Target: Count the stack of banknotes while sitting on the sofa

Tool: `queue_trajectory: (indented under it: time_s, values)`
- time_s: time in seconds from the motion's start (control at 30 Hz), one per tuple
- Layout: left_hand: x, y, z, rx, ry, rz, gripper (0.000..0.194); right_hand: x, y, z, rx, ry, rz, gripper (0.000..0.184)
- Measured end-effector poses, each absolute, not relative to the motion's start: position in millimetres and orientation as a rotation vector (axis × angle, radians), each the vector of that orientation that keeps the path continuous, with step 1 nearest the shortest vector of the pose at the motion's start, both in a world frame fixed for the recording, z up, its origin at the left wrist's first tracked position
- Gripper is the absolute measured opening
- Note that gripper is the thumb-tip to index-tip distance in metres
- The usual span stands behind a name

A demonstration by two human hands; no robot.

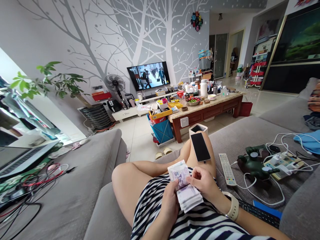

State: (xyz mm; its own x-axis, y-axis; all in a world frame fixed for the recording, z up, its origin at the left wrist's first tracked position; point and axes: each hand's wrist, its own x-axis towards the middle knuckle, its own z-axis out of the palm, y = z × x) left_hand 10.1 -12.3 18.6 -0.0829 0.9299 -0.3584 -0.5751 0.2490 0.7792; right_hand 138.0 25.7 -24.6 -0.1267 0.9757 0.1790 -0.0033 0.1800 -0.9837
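A stack of pink and pale banknotes [184, 182] sits in front of my striped top. My left hand [170, 207] grips the stack from below, and my right hand [202, 182] pinches the upper notes between thumb and fingers. A beige smartwatch [232, 206] circles my right wrist. Face up on my right thigh lies a black smartphone [200, 147], close to my right hand but apart from it. A white TV remote [227, 169] rests on the grey sofa [240, 136] to the right of my leg.
Beside me on the sofa are a green toy figure [255, 166], a power strip [282, 163] with white cables, and a laptop [18, 160] with tangled wires to the left. Ahead stands a wooden coffee table [206, 113] crowded with bottles and food, with a TV [148, 76] beyond.
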Motion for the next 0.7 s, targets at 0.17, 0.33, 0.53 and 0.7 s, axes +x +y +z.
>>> queue_trajectory:
  time_s: [0.17, 0.33, 0.53, 0.7]
  values:
    - [9.2, -14.0, 20.3, 0.542, 0.996, 1.334, 0.021, 137.7, 30.8, -27.4, -1.044, -1.372, 1.161, 0.035]
    - [7.1, -11.9, 12.8, 0.544, 1.012, 1.306, 0.022, 137.7, 31.9, -26.6, -1.093, -1.409, 1.056, 0.035]
    - [11.5, -11.8, 17.6, 0.476, 0.991, 1.322, 0.025, 137.6, 28.9, -23.7, -1.118, -1.388, 1.023, 0.037]
    - [15.2, -10.5, 24.3, 0.382, 0.994, 1.351, 0.021, 138.8, 23.6, -19.2, -1.083, -1.399, 1.020, 0.037]
